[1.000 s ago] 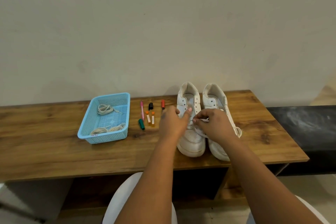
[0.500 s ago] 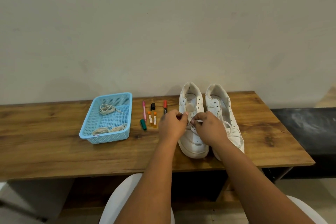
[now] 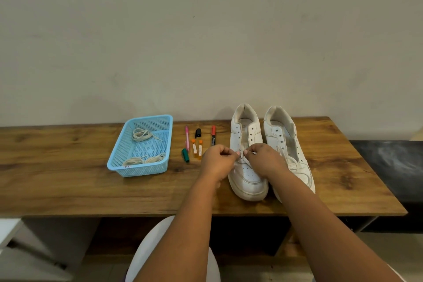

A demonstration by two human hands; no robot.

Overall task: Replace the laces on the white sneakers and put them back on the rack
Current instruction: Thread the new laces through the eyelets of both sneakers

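Laces (image 3: pixel 141 133) lie coiled in the blue basket (image 3: pixel 119 160) at nine o'clock on the table (image 3: pixel 68 181), while left hand (image 3: pixel 218 162) and right hand (image 3: pixel 263 160) pinch a lace over the left white sneaker (image 3: pixel 248 176), its mate (image 3: pixel 278 130) at three o'clock.

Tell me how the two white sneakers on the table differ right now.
The left sneaker has both hands, left hand and right hand, pinching a lace over its lower eyelets; the right sneaker is untouched. The left sneaker's upper eyelets are empty; the right sneaker has a loose lace trailing over its front. Both are white, side by side, toes toward the person.
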